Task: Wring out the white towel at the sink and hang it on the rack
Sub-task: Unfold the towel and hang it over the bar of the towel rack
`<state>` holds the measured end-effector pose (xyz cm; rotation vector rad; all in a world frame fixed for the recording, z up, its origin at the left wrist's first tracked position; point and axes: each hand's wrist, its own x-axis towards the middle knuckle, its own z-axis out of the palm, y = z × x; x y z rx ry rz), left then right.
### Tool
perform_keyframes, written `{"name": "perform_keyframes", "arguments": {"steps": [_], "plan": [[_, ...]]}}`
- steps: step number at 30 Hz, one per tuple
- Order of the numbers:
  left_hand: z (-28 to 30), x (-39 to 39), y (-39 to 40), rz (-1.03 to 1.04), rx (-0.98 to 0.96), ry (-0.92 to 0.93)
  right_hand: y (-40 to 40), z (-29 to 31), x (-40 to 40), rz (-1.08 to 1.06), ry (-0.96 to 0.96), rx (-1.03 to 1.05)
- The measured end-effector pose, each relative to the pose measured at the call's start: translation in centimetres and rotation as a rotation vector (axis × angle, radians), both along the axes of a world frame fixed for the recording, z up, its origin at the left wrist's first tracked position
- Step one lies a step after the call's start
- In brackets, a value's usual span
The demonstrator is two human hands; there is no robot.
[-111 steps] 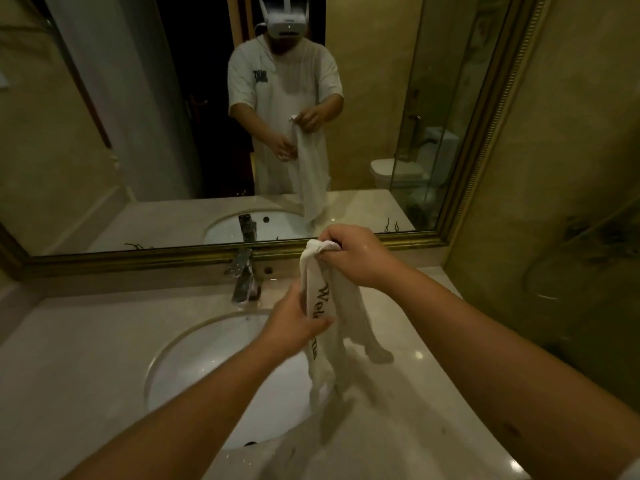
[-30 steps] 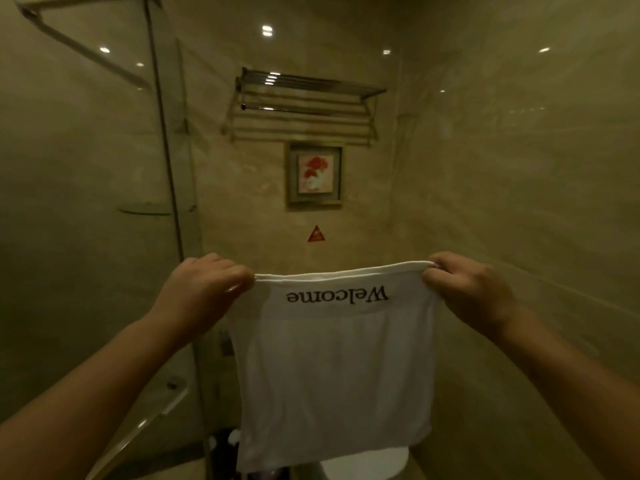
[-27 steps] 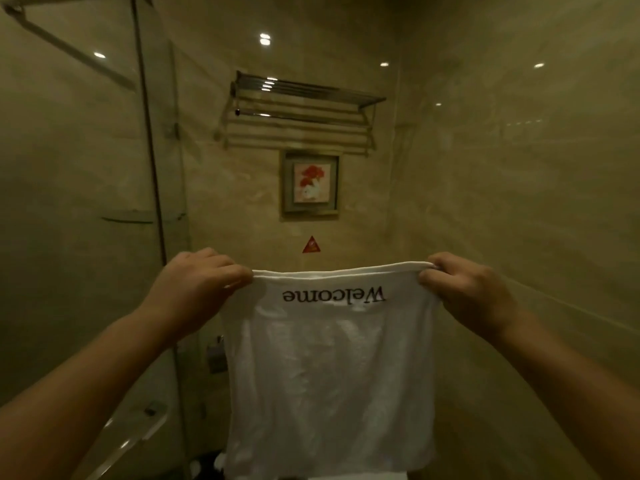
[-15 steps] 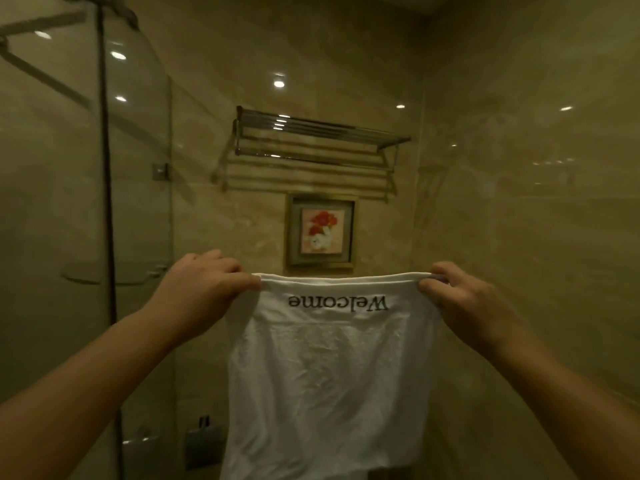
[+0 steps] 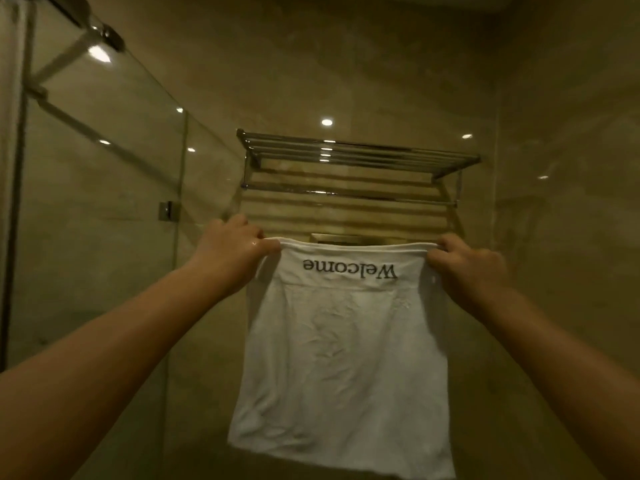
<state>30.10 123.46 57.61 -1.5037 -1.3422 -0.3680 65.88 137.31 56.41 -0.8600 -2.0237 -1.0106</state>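
White towel (image 5: 343, 344) pinched at top corners by our left hand (image 5: 231, 252) & right hand (image 5: 465, 263), below rack (image 5: 353, 161); damp weight may slip off rail.

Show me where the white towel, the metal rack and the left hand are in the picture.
white towel (image 5: 346, 341), head view, middle of the hanging cloth.
metal rack (image 5: 356, 155), head view, the bars of the top shelf.
left hand (image 5: 232, 252), head view, back of the hand gripping the towel's upper corner.

Towel (image 5: 343, 348) – white cloth, crinkled; rack (image 5: 353, 157) – shiny metal; walls glossy.
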Motion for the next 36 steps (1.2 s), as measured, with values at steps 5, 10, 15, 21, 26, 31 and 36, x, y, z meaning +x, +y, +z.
{"name": "perform_keyframes", "arguments": {"steps": [5, 10, 15, 21, 26, 31, 36], "plan": [[4.0, 1.5, 7.2, 0.069, 0.036, -0.068, 9.6, 5.2, -1.4, -0.046, 0.023, 0.0], [7.3, 1.5, 12.9, 0.167, 0.021, -0.187, 14.9, 8.9, -3.7, -0.065, 0.061, -0.042], [13.0, 0.0, 19.3, 0.139, 0.121, -0.184, 20.5, 13.8, -6.4, -0.041, 0.233, 0.007], [18.4, -1.7, 25.0, 0.137, 0.05, -0.311, 25.0, 18.9, -10.4, -0.148, 0.329, -0.156], [17.9, -2.6, 30.1, 0.112, -0.146, -0.623, 28.6, 19.5, -13.7, -0.057, 0.435, -0.473], [17.5, -3.9, 31.1, 0.169, -0.289, -0.669, 29.9, 18.6, -14.2, -0.084, 0.441, -0.594], [17.8, -3.9, 30.7, 0.088, -0.174, -0.612, 29.6, 18.7, -14.5, 0.008, 0.443, -0.17]]}}
